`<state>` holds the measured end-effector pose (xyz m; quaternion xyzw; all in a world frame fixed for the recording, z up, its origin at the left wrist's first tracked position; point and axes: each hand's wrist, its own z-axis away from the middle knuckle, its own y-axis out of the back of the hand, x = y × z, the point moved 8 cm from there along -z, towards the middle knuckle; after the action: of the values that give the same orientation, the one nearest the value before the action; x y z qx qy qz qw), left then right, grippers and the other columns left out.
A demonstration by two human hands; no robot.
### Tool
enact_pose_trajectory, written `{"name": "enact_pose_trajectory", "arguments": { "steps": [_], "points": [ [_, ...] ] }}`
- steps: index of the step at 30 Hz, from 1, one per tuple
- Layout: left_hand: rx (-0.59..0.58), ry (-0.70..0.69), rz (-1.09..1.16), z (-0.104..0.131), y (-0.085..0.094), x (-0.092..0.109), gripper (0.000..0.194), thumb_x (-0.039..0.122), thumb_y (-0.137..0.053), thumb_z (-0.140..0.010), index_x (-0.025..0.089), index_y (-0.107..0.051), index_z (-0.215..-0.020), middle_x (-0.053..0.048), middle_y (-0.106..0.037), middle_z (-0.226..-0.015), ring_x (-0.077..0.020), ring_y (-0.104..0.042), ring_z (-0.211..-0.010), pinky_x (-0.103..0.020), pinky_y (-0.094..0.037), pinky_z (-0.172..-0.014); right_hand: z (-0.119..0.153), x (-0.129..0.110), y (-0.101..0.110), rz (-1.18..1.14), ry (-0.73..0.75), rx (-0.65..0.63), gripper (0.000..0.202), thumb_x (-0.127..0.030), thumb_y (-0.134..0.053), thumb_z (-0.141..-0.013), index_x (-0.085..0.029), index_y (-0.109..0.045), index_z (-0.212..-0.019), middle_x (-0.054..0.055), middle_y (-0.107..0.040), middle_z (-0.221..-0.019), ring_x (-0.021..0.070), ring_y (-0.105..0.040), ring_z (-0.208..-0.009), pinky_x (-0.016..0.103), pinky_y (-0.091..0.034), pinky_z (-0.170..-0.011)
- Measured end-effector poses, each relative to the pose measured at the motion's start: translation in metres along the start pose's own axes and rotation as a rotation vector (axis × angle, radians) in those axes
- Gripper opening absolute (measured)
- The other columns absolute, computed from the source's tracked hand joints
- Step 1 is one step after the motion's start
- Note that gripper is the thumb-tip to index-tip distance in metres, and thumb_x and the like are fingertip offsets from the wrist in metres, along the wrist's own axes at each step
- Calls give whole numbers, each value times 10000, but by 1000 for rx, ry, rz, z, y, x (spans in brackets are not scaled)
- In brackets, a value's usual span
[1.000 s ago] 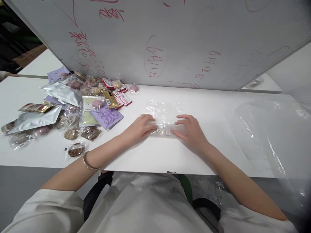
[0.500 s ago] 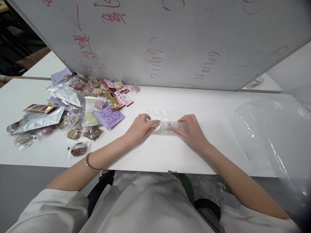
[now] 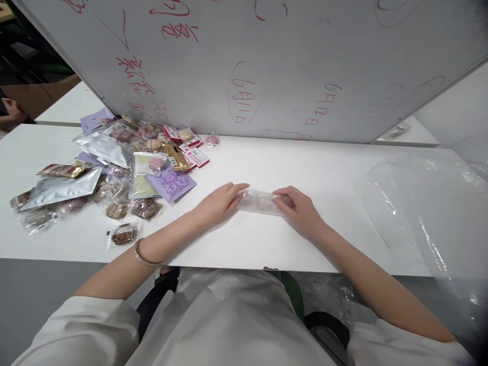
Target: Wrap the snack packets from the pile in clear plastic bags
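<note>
A small flattened roll of clear plastic wrapping (image 3: 260,202) lies on the white table in front of me. Its left end is held by my left hand (image 3: 224,201), with the index finger stretched along the far edge and the thumb on the near side. My right hand (image 3: 299,206) grips the other end, its fingers bent over the top. The plastic looks cloudy, and I cannot make out whether anything is wrapped inside.
To the left spreads a pile of packaged snacks, among them a silver pouch (image 3: 63,188), a purple packet (image 3: 172,183) and a wrapped brown piece (image 3: 124,234). A large clear plastic sheet (image 3: 404,203) covers the right side. Behind stands a whiteboard (image 3: 282,66). Another person's hand (image 3: 13,113) shows far left.
The loose plastic flap beyond the roll has been folded in, leaving a narrower bundle. Both hands have shifted slightly, and another person's hand has come into view at far left.
</note>
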<state>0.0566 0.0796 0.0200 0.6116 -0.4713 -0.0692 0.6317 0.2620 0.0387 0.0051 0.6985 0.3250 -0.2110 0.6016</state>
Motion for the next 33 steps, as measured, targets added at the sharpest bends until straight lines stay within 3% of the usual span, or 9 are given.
{"name": "enact_pose_trajectory", "arguments": {
  "steps": [4, 9, 13, 18, 20, 24, 25, 29, 33],
  "points": [
    [44, -149, -184, 0, 2, 9, 246, 234, -483, -985, 220, -653, -1162, -138, -590, -1311, -312, -503, -1270, -542, -402, -1045, -3, -17, 6, 236, 225, 89, 146, -261, -550, -931, -259, -694, -914, 82, -664, -1046, 257, -644, -966, 492, -515, -860],
    [-142, -255, -171, 4, -2, 15, 457, 255, -606, -874, 147, -557, -1316, -162, -610, -1325, -290, -579, -1217, -464, -469, -1023, 13, -31, -4, 180, 467, -164, 473, -311, -680, -822, -231, -583, -1278, 109, -677, -1225, 290, -644, -1114, 496, -542, -927],
    [-104, -187, -147, 3, 3, 8, 381, 128, -533, -864, 189, -612, -1231, -117, -686, -1210, -258, -646, -1112, -443, -497, -972, 17, -27, -9, 206, 396, -197, 498, -299, -580, -909, -288, -525, -1404, 76, -655, -1327, 294, -665, -1120, 511, -566, -904],
    [-115, 113, 324, 5, 4, -11, 370, 374, -590, -926, 222, -526, -1257, -47, -719, -923, -177, -688, -749, -309, -539, -689, 13, -9, 5, -141, 44, -188, 260, -393, -629, -906, -318, -728, -1135, 10, -757, -1094, 264, -733, -940, 425, -618, -785],
    [-75, 219, 572, 6, 4, -17, 417, 439, -569, -940, 234, -458, -1286, -14, -685, -862, -141, -656, -646, -267, -521, -602, 8, 10, 33, -280, -157, -76, 296, -469, -718, -829, -245, -756, -1018, 53, -764, -973, 268, -741, -785, 385, -607, -614],
    [96, 286, 738, 4, 14, -29, 365, 454, -530, -958, 256, -456, -1255, -30, -612, -1026, -112, -639, -688, -232, -504, -554, 21, 66, 179, -242, -390, 995, 402, -440, -516, -969, -159, -645, -1226, 203, -667, -1203, 282, -730, -908, 317, -491, -515],
    [119, 298, 728, 3, 16, -32, 359, 457, -537, -954, 260, -468, -1245, -30, -598, -1050, -108, -633, -699, -228, -502, -555, 18, 80, 205, -214, -416, 1093, 432, -381, -389, -1022, -180, -535, -1375, 220, -541, -1401, 286, -677, -1108, 313, -501, -580],
    [128, 342, 702, 1, 18, -39, 366, 478, -530, -956, 259, -485, -1246, -34, -583, -1083, -101, -610, -704, -239, -507, -582, -13, 138, 270, 17, -694, 1012, 538, -350, -158, -1053, -118, -474, -1420, 298, -425, -1451, 320, -585, -1240, 360, -501, -673],
    [81, 367, 663, 0, 17, -36, 369, 490, -507, -966, 251, -499, -1247, -45, -603, -1068, -115, -610, -723, -252, -496, -592, -49, 163, 270, 183, -623, 750, 343, -360, -516, -1007, -147, -588, -1267, 130, -593, -1271, 227, -627, -1074, 416, -548, -857]
  ]
}}
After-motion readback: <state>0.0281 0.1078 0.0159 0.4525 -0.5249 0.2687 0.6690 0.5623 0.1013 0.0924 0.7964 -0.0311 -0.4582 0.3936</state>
